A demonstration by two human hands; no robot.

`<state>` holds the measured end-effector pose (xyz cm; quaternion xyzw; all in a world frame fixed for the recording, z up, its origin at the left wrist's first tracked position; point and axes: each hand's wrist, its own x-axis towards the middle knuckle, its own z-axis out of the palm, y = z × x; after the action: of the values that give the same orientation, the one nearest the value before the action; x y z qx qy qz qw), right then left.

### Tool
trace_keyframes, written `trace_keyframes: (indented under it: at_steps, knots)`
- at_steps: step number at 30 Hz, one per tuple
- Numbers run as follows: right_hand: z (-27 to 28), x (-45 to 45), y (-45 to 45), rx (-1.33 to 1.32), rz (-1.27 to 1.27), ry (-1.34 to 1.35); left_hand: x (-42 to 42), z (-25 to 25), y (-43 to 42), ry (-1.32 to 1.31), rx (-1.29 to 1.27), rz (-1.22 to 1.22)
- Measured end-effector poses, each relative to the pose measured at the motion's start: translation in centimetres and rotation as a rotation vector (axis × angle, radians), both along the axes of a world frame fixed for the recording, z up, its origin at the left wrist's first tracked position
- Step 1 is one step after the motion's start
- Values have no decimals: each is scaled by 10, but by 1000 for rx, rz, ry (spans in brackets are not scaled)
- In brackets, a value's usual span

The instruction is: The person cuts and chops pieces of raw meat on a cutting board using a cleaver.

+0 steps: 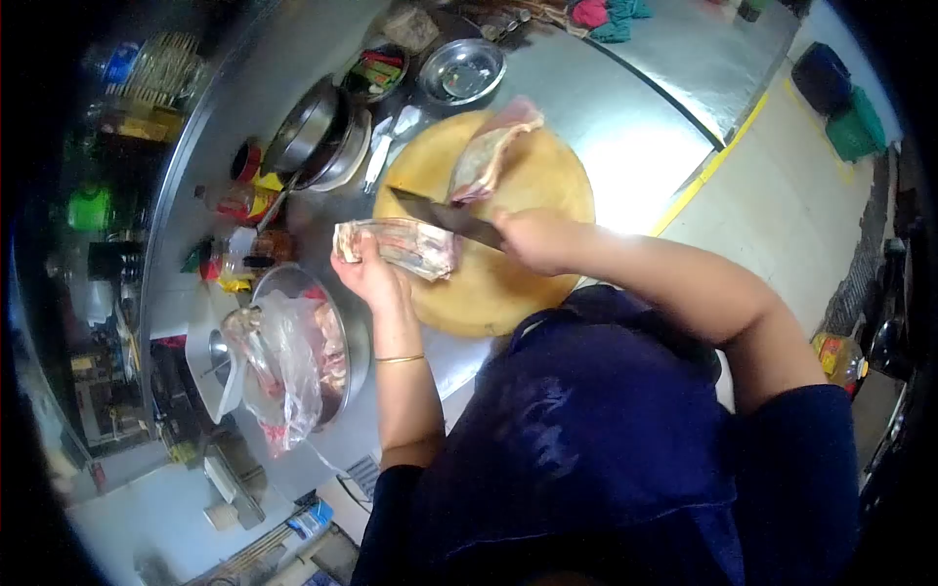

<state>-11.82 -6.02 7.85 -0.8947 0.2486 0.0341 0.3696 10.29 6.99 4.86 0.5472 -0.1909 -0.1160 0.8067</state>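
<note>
My left hand (369, 276) is closed on the left end of a rack of raw ribs (396, 246), which lies over the left part of a round wooden chopping board (537, 269). In my right hand (535, 239) is a cleaver (440, 215), its dark blade pointing left along the upper edge of the ribs. Whether the blade touches the meat I cannot tell. Another slab of raw meat (493, 151) rests at the top of the board, beyond the cleaver.
Left of the board stands a metal basin (354, 342) with raw meat and a plastic bag (293, 352). Behind are stacked pans (303, 137), a white-handled utensil (375, 168), a steel bowl (462, 71) and a bowl of vegetables (376, 73). Bottles (239, 202) line the left side.
</note>
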Motion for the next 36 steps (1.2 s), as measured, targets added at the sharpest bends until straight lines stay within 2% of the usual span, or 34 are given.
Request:
trace_keyframes:
  at_steps: [1,4,5,7,8,9,10,12,15,16,17,19,20,22,23,25,27,29,31,32,34,35,36]
  knots:
    - [9,-11,-4,8,26,20,9,-5,-1,40,-26,40]
    - [15,-22,-14,10,114,88,-16,4,-8,54,-62,-83]
    - [13,-19,-11,-7,93,91,-25,10,-8,86,7,-155]
    - [14,-6,-8,-57,51,82,-29,4,-18,-227,423,-212]
    - [7,2,-5,-111,30,40,-34,4,-13,-93,478,-338]
    - [-7,10,0,-160,1,0,-48,6,-17,-40,403,-331]
    - [-12,13,3,-210,-28,-38,-50,-8,-16,-255,379,-416]
    - [-17,11,13,-144,-100,-84,-63,-12,-2,-1046,467,-406]
    - [-30,-16,18,-106,-69,-45,-50,-32,15,-28,283,-231]
    - [-32,-32,16,-125,-27,-22,-43,-39,17,216,117,-168]
    - [-32,-46,13,-149,8,-4,-35,-49,21,276,0,-136]
    - [-9,-78,11,-56,-3,117,-45,-37,23,351,-66,-117]
    - [1,-88,10,-12,1,179,-53,-31,28,145,90,-154]
    - [7,-97,5,69,-30,15,-80,-19,41,-254,411,-216]
    - [12,-99,2,112,-46,-68,-95,-14,47,-485,457,-228]
    - [38,-82,-1,13,-27,-49,-122,-8,53,-952,551,-232]
    - [77,-56,-3,-95,-32,-42,-135,-26,51,-1046,571,-228]
    - [106,-35,-7,-296,8,-499,-141,-35,48,-1130,597,-213]
    - [150,-14,-1,-250,-44,-776,-146,-36,43,-1194,627,-180]
    - [153,-2,4,-183,-82,-993,-146,-34,45,-1186,606,-208]
    - [118,8,1,-161,-84,-1151,-145,-26,45,-1178,555,-121]
    - [83,9,0,-238,-80,-1062,-144,-22,46,-1181,526,-83]
    - [30,1,0,-285,-43,-779,-141,-16,46,-1183,493,-50]
